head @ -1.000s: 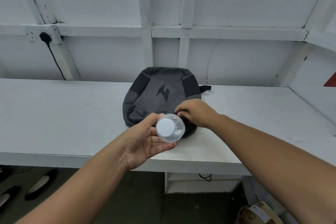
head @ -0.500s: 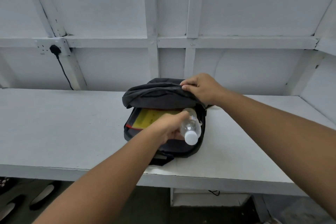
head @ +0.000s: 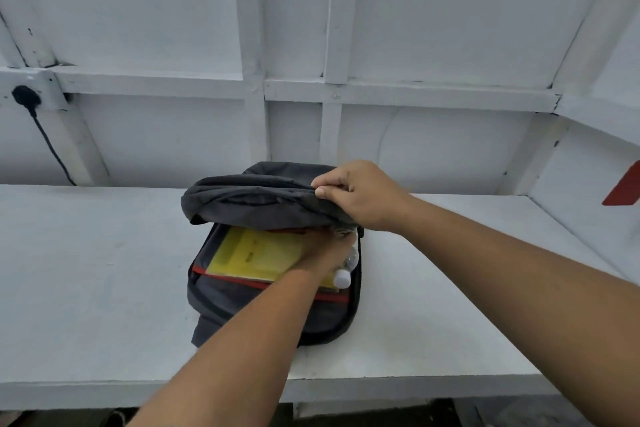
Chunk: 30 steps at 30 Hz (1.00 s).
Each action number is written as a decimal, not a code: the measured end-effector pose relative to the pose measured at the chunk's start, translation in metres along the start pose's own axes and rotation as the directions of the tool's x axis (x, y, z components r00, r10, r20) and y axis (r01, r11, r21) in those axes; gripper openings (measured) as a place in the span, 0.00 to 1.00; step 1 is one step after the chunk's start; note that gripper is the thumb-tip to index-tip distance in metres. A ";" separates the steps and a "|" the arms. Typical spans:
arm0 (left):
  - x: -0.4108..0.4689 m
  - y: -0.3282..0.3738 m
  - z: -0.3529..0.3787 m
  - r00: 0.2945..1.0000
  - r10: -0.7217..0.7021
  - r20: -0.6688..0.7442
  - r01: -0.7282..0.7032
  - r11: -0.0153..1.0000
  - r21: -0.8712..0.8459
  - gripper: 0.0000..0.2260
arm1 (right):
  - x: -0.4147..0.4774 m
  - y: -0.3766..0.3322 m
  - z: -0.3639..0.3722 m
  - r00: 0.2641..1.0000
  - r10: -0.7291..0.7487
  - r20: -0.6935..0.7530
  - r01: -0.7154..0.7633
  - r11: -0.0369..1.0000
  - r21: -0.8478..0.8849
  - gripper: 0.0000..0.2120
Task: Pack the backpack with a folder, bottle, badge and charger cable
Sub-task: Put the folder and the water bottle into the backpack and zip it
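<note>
A dark grey backpack lies on the white bench with its front flap lifted. My right hand grips the flap's edge and holds it up. Inside lies a yellow folder over a red-edged lining. My left hand reaches into the opening at the right side and holds a clear bottle, whose white cap points toward me. Most of the bottle is hidden by my hand and the flap. No badge or charger cable is in view.
A black plug and cord hang from a wall socket at the far left. White framed wall panels stand behind the bench. A red object shows at the right edge. The bench's front edge runs below the backpack.
My right hand lifted the backpack's flap open. My left hand carried the bottle from in front of the bag down into the opening beside the folder.
</note>
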<state>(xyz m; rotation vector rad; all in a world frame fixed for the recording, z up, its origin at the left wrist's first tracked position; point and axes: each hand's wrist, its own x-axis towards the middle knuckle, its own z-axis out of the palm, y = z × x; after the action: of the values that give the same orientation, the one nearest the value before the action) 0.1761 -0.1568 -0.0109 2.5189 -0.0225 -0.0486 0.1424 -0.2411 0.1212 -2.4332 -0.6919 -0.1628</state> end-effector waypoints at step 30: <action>0.040 -0.024 0.007 0.975 0.169 0.140 -0.199 0.951 0.237 0.19 | -0.004 0.016 0.005 0.997 0.048 -0.065 -0.045 0.998 0.042 0.09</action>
<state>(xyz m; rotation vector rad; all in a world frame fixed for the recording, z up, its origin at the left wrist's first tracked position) 0.2163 -0.1425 -0.0316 2.7506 -0.3324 -0.1264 0.1467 -0.2508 0.1080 -2.3916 -0.6030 -0.2081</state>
